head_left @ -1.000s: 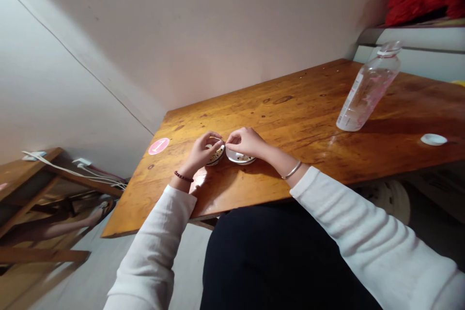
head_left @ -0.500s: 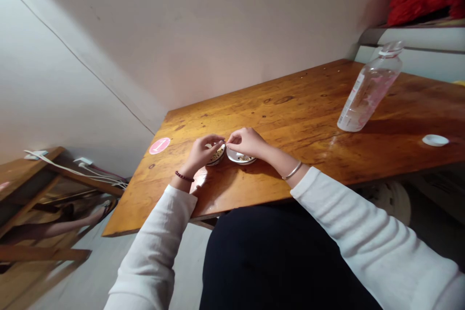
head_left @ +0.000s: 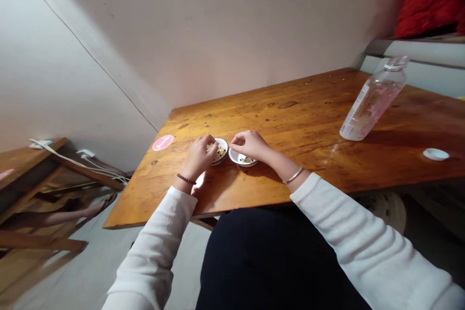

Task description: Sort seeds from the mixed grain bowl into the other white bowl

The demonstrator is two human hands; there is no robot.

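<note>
Two small white dishes sit side by side near the front edge of a wooden table (head_left: 312, 121). The left dish (head_left: 221, 150) holds several small pale and dark bits; the right dish (head_left: 242, 159) holds only a few. My left hand (head_left: 200, 155) rests at the left dish, its fingers curled into the dish among the bits. My right hand (head_left: 250, 145) hovers over the right dish with thumb and fingers pinched together; what they hold is too small to make out. Both arms wear white sleeves, with a dark bead bracelet on the left wrist and a silver bangle on the right.
A clear plastic bottle (head_left: 372, 101) stands at the table's far right, with a white cap (head_left: 435, 154) lying nearer the right edge. A pink round sticker (head_left: 162, 143) marks the left corner. White cables (head_left: 83, 162) run over a lower wooden bench at left. A wall lies behind.
My left hand has dropped from beside my right hand down into the left dish. My right hand stays pinched over the right dish. The camera has tilted slightly.
</note>
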